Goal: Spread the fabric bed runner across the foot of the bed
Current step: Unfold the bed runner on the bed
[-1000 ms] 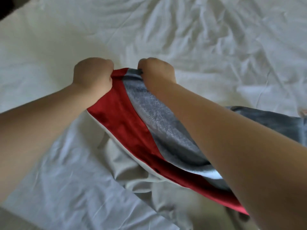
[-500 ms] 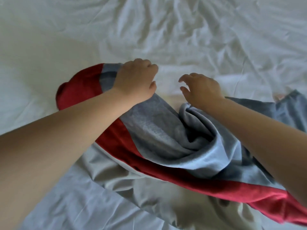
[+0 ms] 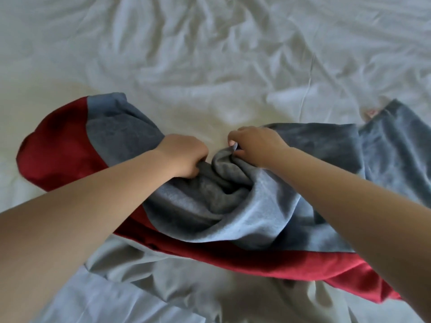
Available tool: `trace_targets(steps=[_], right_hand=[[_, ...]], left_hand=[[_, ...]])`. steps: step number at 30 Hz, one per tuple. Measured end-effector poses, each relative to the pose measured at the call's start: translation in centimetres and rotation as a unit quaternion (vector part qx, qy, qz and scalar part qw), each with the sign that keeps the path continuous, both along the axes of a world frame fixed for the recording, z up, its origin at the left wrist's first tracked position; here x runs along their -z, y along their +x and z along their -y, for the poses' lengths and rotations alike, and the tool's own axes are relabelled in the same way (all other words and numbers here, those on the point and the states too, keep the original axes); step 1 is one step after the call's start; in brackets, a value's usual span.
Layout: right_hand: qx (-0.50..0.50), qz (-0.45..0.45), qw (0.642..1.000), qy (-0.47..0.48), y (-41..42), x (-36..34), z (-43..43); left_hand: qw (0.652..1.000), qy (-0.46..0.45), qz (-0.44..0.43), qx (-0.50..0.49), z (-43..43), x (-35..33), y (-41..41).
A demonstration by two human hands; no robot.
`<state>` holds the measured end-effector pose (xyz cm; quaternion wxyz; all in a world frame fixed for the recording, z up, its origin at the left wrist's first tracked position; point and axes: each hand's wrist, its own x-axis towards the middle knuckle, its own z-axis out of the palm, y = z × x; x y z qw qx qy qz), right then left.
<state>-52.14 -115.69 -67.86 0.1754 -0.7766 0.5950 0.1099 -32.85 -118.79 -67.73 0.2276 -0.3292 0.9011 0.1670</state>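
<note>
From nine o'clock to four o'clock, the grey-and-red runner [image 3: 245, 220] is being held bunched on the white sheet [image 3: 210, 54]. At centre, its grey folds are being clenched in the left hand [image 3: 184, 156], fingers curled, and pinched by the right hand [image 3: 256, 145] just beside.

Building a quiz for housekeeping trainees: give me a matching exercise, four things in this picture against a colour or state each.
Things:
1 left hand
2 right hand
3 bed runner
4 sheet

States:
a white, creased
b grey and red, bunched in the middle
c grips the runner nearer its rounded red end
d grips the runner nearer its dark grey stretch

Pairs: 1-c; 2-d; 3-b; 4-a
</note>
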Motion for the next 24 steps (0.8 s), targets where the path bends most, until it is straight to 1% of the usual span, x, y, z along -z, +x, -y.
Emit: trace_targets(steps=[5,11,16,18,21,24], right_hand=[[0.001,-0.058,0.997,-0.057,-0.6,0.0,2.4],[0.102,-0.117,0.985,-0.078,-4.2,-2.0,7.1],[0.170,-0.185,0.960,-0.119,-9.1,-2.3,8.2],[0.206,-0.202,0.950,-0.120,-11.1,-2.3,8.3],[0.257,-0.219,0.935,-0.113,-13.6,-2.3,8.0],[0.259,-0.210,0.936,-0.116,-14.4,-2.2,7.5]], left_hand=[[0.999,-0.023,0.001,-0.042,2.1,-0.4,-1.0],[0.992,-0.061,0.010,-0.110,5.2,-0.6,-1.3],[0.980,-0.114,0.014,-0.165,7.8,-1.3,1.0],[0.973,-0.133,0.018,-0.186,8.9,-1.8,2.0],[0.958,-0.192,0.021,-0.212,10.7,-2.9,3.5],[0.931,-0.247,0.013,-0.269,12.9,-4.1,4.8]])
